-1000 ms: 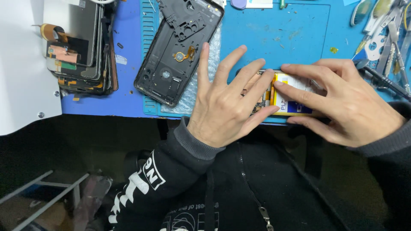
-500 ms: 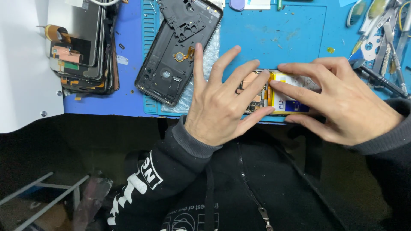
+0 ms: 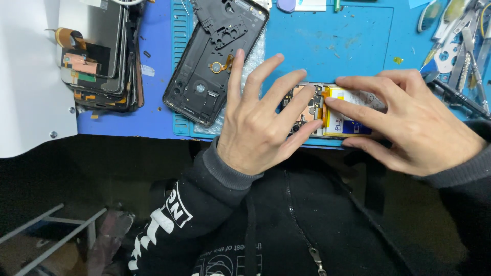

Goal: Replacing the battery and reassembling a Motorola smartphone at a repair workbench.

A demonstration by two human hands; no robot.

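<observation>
An opened phone (image 3: 313,105) lies at the near edge of a blue work mat (image 3: 348,41), its circuit board and white-and-yellow battery (image 3: 341,121) exposed. My left hand (image 3: 258,122) rests on the phone's left end, fingers spread, with two fingertips pressing on the board. My right hand (image 3: 409,122) covers the phone's right end; its index finger presses on the battery near the yellow edge. Much of the phone is hidden under both hands.
A black phone back cover (image 3: 215,56) lies tilted on the mat to the left. A stack of phone screens and parts (image 3: 99,56) sits further left beside a white panel (image 3: 25,76). Tweezers and metal tools (image 3: 460,46) lie at the right.
Both hands have stayed on the opened phone, with only slight shifts of the fingers. The view has moved a little.
</observation>
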